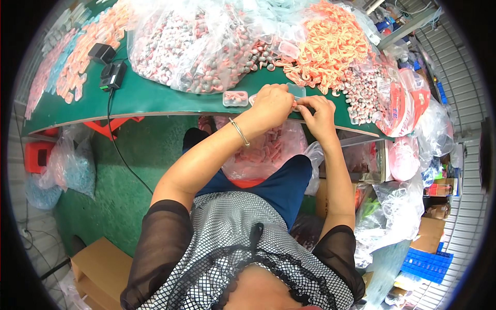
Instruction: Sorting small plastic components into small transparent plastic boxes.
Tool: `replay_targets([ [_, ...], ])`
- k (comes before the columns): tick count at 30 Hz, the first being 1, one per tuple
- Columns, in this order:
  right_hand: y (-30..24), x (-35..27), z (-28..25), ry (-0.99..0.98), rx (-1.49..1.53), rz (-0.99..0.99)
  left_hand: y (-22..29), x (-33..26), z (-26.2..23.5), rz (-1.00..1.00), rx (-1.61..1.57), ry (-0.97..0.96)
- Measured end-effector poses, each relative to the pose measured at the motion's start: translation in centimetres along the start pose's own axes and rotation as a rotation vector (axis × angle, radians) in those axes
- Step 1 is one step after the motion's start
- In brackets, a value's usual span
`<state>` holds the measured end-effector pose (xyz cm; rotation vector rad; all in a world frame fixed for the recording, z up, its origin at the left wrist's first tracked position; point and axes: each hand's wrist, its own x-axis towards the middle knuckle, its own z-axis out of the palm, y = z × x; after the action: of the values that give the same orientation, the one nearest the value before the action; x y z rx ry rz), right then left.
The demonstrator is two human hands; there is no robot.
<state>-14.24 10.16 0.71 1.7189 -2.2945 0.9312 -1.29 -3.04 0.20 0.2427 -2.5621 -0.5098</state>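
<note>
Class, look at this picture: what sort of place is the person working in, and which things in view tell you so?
Probably a small packing or assembly workshop. The green worktable is heaped with clear bags of small pink-and-grey parts and orange pieces, and both hands work on a small clear case.

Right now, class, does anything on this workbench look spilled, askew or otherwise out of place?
Nothing stands out. Both hands, left and right, work a small clear case at the green table's edge; another small case lies flat beside them.
</note>
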Motion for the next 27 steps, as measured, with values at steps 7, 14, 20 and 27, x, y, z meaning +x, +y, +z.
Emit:
replay_targets([
  [7,0.5,0.2,-0.4,-0.047,0.017,0.005,-0.1,0.0,0.5,0.009,0.015,0.021],
  [14,1.1,0.8,-0.5,-0.136,0.202,0.115,0.5,0.1,-0.2,-0.053,0.015,-0.030],
  [20,1.4,1.7,-0.5,-0.186,0.272,0.198,0.4,0.2,-0.2,-0.040,0.035,-0.065],
  [27,2.8,1.7,0.3,-0.017,-0.002,0.231,0.3,0.3,0.0,-0.033,0.074,-0.066],
])
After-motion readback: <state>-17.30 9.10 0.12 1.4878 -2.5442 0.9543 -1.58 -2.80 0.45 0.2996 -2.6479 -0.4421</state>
